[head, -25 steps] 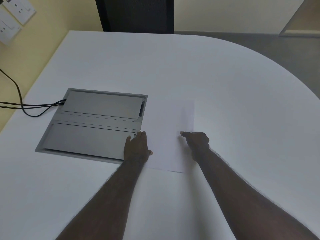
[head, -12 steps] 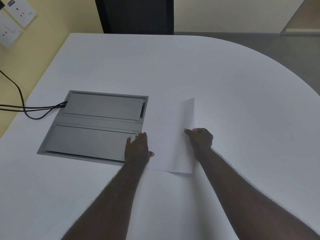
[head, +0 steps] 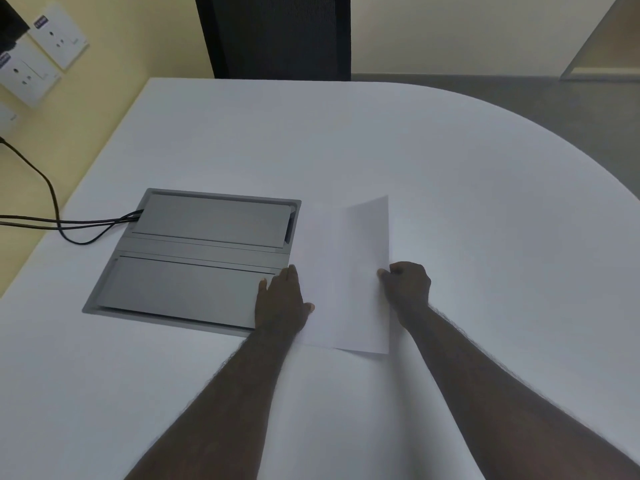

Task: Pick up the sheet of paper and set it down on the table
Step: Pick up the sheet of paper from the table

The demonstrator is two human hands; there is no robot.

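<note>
A white sheet of paper [head: 349, 271] lies on the white table [head: 450, 188] in front of me. Its right edge is raised off the surface, its left part stays down. My right hand [head: 407, 289] pinches that raised right edge about halfway along. My left hand [head: 282, 301] rests flat with fingers spread on the sheet's left edge, partly over the grey panel.
A grey metal cable box [head: 197, 258] with two lids is set into the table left of the sheet. Black cables [head: 59, 220] run from it to wall sockets [head: 41, 60]. A dark chair back [head: 277, 36] stands beyond the far edge. The table's right edge curves.
My right hand has closed on the sheet's right edge and lifted it, so that side now stands off the table. My left hand has stayed in place.
</note>
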